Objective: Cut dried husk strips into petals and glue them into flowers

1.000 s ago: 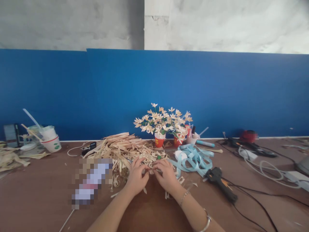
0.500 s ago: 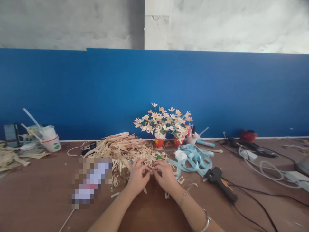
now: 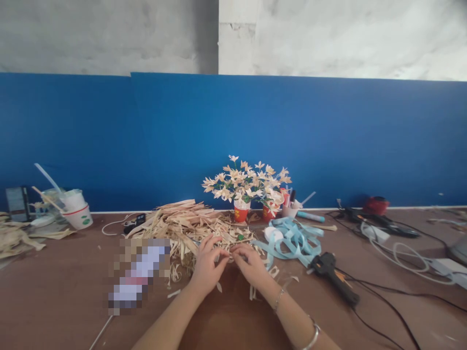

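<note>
My left hand (image 3: 207,265) and my right hand (image 3: 251,266) meet at the fingertips over the near edge of a heap of dried husk strips (image 3: 189,221). Thumb and forefinger are pinched together on each side; whatever lies between them is too small to make out. Pale curled scraps (image 3: 175,274) lie around my wrists. Just beyond the heap, a bunch of cream husk flowers (image 3: 242,181) on green stems rises from a red paper cup (image 3: 241,215) and a second red cup (image 3: 268,215).
Tangled light-blue ribbon (image 3: 292,243) and a black glue gun (image 3: 333,277) with its cord are on the right. A blurred-out, phone-like object (image 3: 140,277) lies left of my hands. Farther left stands a white cup (image 3: 80,218). A blue panel (image 3: 164,131) closes off the back.
My hands stay in nearly the same place. My right fingers have shifted slightly, and the fingertips still meet closely. Everything else on the table is unmoved.
</note>
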The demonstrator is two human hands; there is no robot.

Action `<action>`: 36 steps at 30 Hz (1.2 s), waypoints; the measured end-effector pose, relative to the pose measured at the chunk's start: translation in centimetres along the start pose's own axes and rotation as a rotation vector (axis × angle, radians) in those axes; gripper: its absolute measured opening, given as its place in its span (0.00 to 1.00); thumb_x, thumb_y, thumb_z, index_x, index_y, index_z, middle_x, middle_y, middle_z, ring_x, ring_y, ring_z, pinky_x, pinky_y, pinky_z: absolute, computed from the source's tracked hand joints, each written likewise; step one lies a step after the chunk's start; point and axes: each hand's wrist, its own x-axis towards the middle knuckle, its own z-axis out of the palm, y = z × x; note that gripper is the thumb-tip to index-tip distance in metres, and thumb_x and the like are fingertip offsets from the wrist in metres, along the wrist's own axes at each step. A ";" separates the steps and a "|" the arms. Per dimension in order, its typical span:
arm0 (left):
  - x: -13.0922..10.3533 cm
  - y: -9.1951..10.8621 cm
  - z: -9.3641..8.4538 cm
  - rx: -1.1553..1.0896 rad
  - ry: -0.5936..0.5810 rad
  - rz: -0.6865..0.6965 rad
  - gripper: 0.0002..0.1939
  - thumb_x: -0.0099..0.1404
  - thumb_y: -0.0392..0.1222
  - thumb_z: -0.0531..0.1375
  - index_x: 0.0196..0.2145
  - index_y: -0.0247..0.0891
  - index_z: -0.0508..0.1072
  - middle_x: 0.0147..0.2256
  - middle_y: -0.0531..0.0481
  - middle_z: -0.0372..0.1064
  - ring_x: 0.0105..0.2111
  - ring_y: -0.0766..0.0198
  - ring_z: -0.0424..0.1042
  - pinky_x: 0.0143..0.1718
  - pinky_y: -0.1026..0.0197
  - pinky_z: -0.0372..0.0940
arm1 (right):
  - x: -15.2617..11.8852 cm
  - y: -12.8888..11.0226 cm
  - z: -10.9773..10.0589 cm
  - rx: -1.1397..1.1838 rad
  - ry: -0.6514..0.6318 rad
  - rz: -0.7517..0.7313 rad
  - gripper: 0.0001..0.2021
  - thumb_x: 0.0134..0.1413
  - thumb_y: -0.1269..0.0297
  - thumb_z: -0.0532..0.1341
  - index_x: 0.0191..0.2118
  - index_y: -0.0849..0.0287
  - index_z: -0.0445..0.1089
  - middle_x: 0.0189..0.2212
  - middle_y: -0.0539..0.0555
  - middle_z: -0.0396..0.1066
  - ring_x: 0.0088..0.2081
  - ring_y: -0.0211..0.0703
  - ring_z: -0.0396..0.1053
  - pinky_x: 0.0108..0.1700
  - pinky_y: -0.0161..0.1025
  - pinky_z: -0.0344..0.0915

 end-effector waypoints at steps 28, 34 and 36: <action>-0.1 0.5 0.9 0.100 0.065 0.029 0.07 0.53 0.32 0.57 0.20 0.40 0.67 0.45 0.50 0.68 0.54 0.52 0.55 0.55 0.42 0.48 | -0.7 -1.6 0.8 -0.372 0.061 -0.100 0.06 0.44 0.76 0.57 0.23 0.59 0.65 0.32 0.51 0.71 0.39 0.44 0.64 0.40 0.40 0.50; 0.0 0.6 0.9 0.162 0.098 -0.006 0.08 0.52 0.32 0.57 0.19 0.40 0.68 0.46 0.49 0.68 0.54 0.51 0.55 0.55 0.39 0.46 | -0.7 -1.5 1.1 -0.497 0.139 -0.030 0.07 0.44 0.75 0.57 0.21 0.58 0.64 0.29 0.51 0.71 0.36 0.45 0.64 0.40 0.41 0.50; 0.1 0.5 0.7 0.186 0.138 -0.036 0.08 0.52 0.31 0.57 0.18 0.40 0.68 0.46 0.49 0.68 0.54 0.50 0.56 0.55 0.39 0.46 | -0.5 -1.1 0.9 -0.554 0.201 0.018 0.07 0.43 0.75 0.57 0.20 0.58 0.65 0.28 0.52 0.71 0.37 0.46 0.64 0.39 0.41 0.51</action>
